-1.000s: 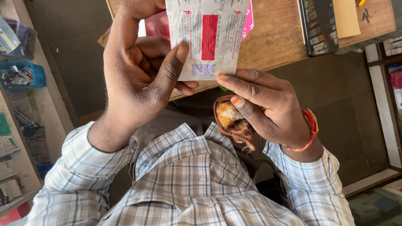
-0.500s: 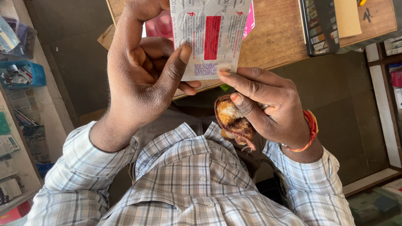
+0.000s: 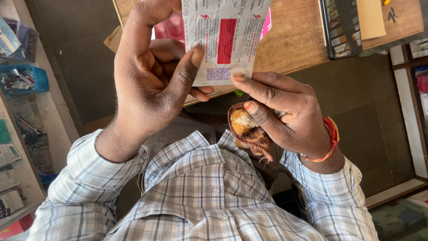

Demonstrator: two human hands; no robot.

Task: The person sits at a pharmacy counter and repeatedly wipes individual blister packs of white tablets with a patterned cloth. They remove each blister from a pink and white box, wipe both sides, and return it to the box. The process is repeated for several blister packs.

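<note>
My left hand [image 3: 151, 85] holds up a silver foil tablet strip [image 3: 225, 38] with a red rectangle on it, pinched between thumb and fingers. A pink strip [image 3: 167, 29] shows behind it in the same hand. My right hand [image 3: 290, 120], with a red thread band at the wrist, touches the strip's lower edge with its forefinger. Its thumb and other fingers clasp a small brown and tan woolly pouch [image 3: 247, 131]. Both hands are above my lap, in front of my checked shirt [image 3: 200, 196].
A wooden table [image 3: 298, 35] runs along the top, with a dark calculator-like device [image 3: 336, 27] and a tan card [image 3: 370, 18] on it. At the left are shelves with a blue tray [image 3: 22, 80] of small goods and packets. Dark floor lies at the right.
The foil strip has shifted slightly to the right in my left hand. Both hands keep their holds and hardly move.
</note>
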